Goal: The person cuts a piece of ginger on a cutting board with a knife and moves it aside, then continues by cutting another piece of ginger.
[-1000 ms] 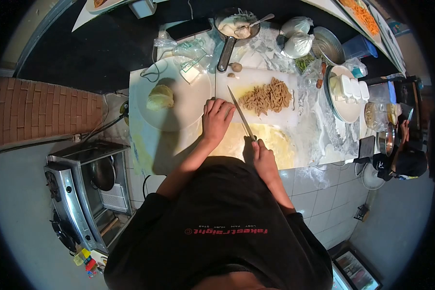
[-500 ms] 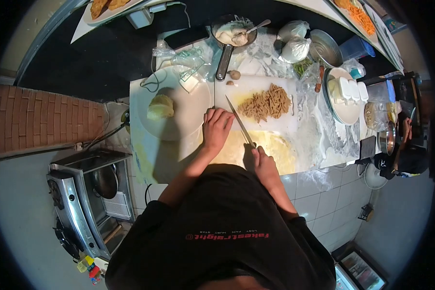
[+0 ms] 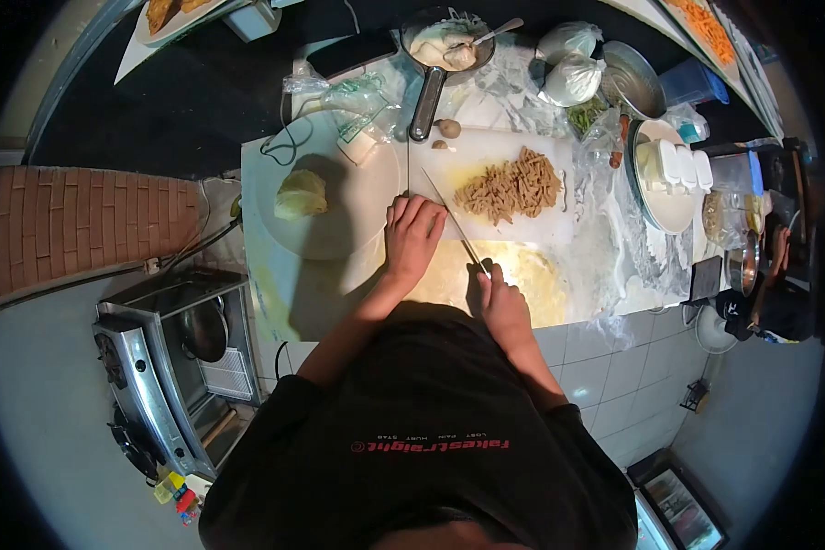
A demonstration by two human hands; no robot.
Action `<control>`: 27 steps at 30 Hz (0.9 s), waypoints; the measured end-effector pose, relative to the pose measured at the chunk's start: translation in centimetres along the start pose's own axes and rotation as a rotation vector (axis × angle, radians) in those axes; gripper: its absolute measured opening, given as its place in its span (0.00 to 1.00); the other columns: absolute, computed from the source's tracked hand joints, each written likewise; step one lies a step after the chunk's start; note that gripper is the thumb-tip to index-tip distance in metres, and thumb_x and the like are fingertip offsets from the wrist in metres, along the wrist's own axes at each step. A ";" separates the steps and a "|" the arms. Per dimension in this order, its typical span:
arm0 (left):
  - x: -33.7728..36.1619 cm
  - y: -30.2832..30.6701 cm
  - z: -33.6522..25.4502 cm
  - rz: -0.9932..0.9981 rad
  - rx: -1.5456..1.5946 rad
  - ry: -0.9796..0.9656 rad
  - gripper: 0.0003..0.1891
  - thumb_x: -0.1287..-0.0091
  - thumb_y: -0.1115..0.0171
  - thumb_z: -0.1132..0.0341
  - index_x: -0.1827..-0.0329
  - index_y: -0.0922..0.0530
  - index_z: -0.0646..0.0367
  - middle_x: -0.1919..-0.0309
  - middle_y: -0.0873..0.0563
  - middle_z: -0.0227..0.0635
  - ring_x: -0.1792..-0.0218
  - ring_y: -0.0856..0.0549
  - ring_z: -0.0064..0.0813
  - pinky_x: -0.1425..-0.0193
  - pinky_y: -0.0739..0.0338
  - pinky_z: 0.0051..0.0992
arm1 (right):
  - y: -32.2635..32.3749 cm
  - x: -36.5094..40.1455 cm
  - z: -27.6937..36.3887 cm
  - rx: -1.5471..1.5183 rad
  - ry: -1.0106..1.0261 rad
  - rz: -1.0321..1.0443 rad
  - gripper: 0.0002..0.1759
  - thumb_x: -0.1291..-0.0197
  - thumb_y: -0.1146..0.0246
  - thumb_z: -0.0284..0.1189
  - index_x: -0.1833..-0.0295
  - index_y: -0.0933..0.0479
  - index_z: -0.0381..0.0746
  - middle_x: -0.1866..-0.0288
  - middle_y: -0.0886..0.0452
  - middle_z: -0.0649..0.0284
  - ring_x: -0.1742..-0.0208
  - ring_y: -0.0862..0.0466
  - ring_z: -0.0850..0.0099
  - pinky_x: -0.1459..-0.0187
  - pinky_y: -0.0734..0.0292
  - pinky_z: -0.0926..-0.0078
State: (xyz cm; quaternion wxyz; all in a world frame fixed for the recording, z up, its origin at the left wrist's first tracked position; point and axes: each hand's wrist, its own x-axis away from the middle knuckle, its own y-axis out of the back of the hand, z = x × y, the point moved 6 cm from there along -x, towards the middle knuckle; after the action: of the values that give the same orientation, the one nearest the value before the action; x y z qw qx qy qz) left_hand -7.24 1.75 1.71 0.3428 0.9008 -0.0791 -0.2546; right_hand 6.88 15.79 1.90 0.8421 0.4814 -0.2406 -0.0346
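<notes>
My right hand (image 3: 504, 307) is closed round the handle of a knife (image 3: 456, 218), whose blade points up and left over the white cutting board (image 3: 445, 170). At the board's left edge rests my left hand (image 3: 414, 234), fingers bent and lying close together; whether anything is under them is hidden. A heap of brown chopped strips (image 3: 513, 188) lies on the board, right of the blade. Two small brown pieces (image 3: 448, 129) sit near the board's top edge. Left of my left hand is a large round pale plate (image 3: 362, 215) with a pale green cabbage piece (image 3: 301, 195).
A pan (image 3: 428, 101) with creamy food and a spoon stands behind the board. To the right are plastic bags (image 3: 573, 78), a metal bowl (image 3: 631, 82) and a plate with white containers (image 3: 674, 165). Another person (image 3: 779, 293) is at the far right. A stove (image 3: 142, 385) stands lower left.
The view has shifted slightly. Both hands and the knife keep nearly the same places relative to the board; the left fingers have shifted a little.
</notes>
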 end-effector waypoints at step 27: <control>1.1 2.3 1.2 0.096 -0.108 -0.109 0.10 0.38 0.30 0.70 0.55 0.21 0.54 0.57 0.19 0.36 0.52 0.22 0.44 0.44 0.28 0.41 | 0.7 1.1 -1.1 -0.393 0.054 0.091 0.26 0.21 0.53 0.46 0.43 0.25 0.33 0.65 0.17 0.36 0.60 0.17 0.36 0.59 0.21 0.43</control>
State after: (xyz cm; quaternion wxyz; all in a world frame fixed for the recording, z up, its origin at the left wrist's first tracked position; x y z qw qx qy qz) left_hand -6.79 -1.02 2.01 0.3978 0.8610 -0.1268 -0.2905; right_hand 8.26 16.70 2.41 0.9266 0.2973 -0.2284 -0.0298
